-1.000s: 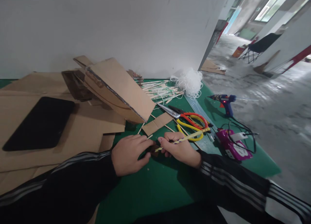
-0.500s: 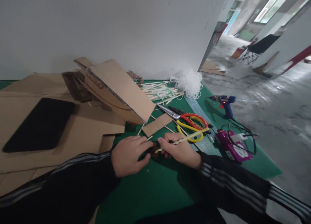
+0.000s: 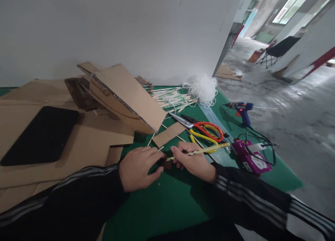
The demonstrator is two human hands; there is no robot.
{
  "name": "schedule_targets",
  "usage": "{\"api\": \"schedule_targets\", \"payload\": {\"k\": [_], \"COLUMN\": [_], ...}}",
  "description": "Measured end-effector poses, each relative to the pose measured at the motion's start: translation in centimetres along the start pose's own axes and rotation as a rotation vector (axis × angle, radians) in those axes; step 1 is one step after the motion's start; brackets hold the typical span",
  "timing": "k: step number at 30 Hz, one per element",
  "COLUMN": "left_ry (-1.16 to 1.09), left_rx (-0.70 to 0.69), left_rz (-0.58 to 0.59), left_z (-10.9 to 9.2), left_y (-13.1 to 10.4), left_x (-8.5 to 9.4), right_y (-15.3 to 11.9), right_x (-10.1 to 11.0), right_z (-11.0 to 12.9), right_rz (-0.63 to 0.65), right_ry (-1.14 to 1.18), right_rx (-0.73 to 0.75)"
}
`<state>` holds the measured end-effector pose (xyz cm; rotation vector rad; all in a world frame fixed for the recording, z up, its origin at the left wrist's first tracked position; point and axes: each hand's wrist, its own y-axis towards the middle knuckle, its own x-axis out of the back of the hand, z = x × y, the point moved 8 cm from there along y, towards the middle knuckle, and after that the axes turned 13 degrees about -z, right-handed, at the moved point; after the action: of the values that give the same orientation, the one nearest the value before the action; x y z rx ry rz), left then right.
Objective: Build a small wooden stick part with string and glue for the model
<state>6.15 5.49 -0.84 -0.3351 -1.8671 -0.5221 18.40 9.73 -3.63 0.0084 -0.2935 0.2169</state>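
Note:
My right hand (image 3: 192,161) is closed round a yellow patterned pencil (image 3: 209,149), its lower tip pointing left and down. Under that tip lies a small piece of brown cardboard (image 3: 167,163), partly covered by fingers. My left hand (image 3: 140,168) has its fingertips on the left side of this piece, with thumb and forefinger curved round it. The pale end of a thin wooden stick (image 3: 160,148) shows just above the left fingers; the rest is hidden. Just beyond both hands is a flat cardboard strip (image 3: 169,134), near the scissors (image 3: 201,127) with red and yellow handles.
A folded cardboard construction (image 3: 128,94) and a black tablet-like slab (image 3: 40,135) rest on cardboard sheets at left. Behind are thin sticks (image 3: 171,98) and tangled white string (image 3: 203,91). A blue glue gun (image 3: 243,112) and purple power strip (image 3: 252,158) stand right.
The pencil has tilted slightly, its upper end shifting right and a little lower. The left hand stays almost in place; the view has shifted slightly.

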Motion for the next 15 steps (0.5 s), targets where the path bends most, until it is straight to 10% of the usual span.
{"api": "schedule_targets", "payload": {"k": [15], "left_ry": [-0.011], "left_rx": [0.016], "left_rz": [-0.002], "left_z": [0.17], "left_y": [-0.09], "left_x": [-0.06], "right_y": [0.03], "right_x": [0.21], "right_z": [0.23], "right_rz": [-0.02], "right_ry": [-0.025], "right_rx": [0.002]}}
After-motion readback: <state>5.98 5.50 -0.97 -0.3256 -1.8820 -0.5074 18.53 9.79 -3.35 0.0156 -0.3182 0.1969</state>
